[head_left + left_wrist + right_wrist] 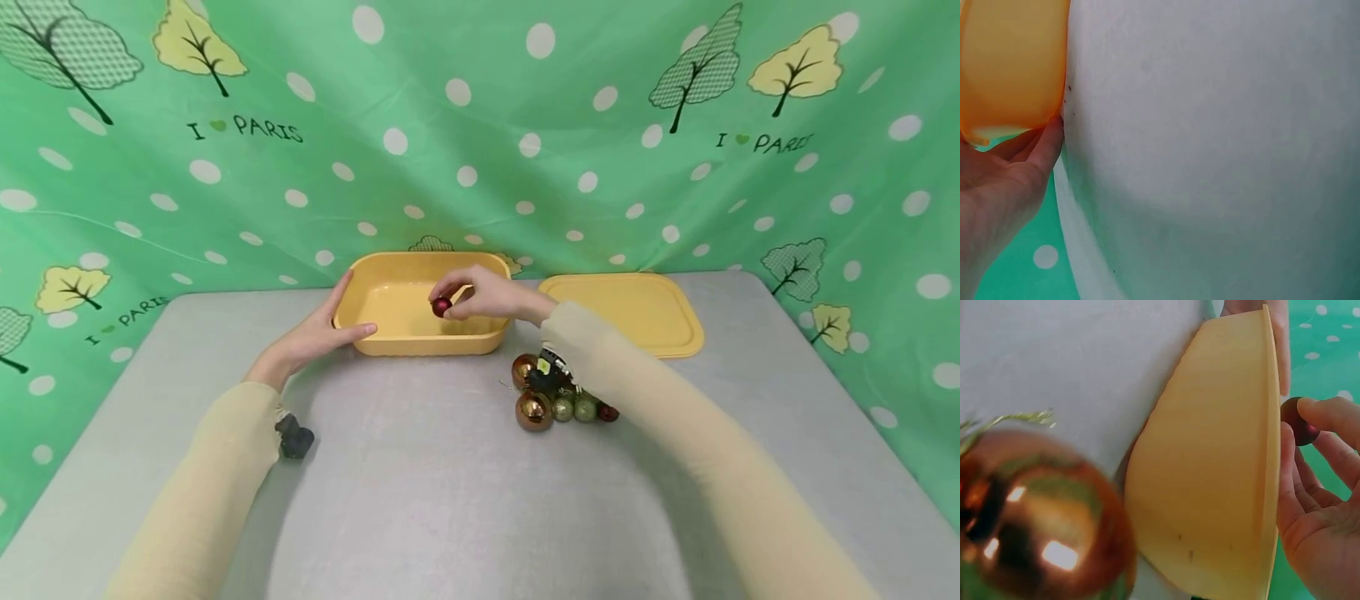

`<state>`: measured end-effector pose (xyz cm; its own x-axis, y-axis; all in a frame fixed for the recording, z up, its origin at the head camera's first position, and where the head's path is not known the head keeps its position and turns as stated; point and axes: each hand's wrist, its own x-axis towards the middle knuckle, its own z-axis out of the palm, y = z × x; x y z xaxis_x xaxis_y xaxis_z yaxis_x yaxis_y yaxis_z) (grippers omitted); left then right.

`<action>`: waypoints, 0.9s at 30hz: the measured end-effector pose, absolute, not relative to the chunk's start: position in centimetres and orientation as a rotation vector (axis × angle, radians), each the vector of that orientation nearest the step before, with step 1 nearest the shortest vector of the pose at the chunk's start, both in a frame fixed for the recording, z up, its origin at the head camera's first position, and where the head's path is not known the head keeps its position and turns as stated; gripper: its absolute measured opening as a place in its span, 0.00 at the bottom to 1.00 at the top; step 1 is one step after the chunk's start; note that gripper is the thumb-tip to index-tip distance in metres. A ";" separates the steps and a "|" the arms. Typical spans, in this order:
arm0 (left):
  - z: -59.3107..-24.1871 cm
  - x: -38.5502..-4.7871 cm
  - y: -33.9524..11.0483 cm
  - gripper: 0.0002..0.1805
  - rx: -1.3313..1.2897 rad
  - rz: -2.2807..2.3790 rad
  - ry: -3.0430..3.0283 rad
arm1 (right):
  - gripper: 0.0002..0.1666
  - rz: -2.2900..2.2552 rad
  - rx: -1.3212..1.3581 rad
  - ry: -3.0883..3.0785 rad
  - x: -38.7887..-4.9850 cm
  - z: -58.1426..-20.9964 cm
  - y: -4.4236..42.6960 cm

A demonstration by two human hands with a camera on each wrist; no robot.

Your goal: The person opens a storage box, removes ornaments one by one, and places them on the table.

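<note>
In the head view my left hand holds the left end of a yellow plastic container, its thumb over the front rim and its fingers along the outer side. The left wrist view shows those fingertips against the container's wall. Over the container's right half, my right hand pinches a small dark red bauble between thumb and fingers. From the right wrist, this bauble appears beyond the container's rim. The container's bare inside floor shows on its left part; the right hand hides some of the rest.
A flat yellow lid lies right of the container, partly behind the right sleeve. Below the right wrist sit copper baubles, glittery green baubles and a red bauble. A green dotted cloth hangs behind the grey table.
</note>
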<state>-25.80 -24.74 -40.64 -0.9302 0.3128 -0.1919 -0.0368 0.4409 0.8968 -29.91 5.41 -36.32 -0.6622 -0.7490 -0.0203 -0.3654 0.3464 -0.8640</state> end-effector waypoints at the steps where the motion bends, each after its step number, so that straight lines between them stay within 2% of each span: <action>1: -40.6 -25.7 -24.7 0.57 0.238 1.484 2.370 | 0.19 -1.254 -0.975 2.195 -29.8 -36.2 5.7; 8: -39.5 -25.1 -24.3 0.58 0.244 1.491 2.352 | 0.20 -1.298 -0.915 2.171 -29.0 -35.6 7.8; 27: -40.5 -25.5 -24.8 0.58 0.284 1.443 2.398 | 0.18 -1.343 -0.894 2.224 -26.8 -35.0 11.8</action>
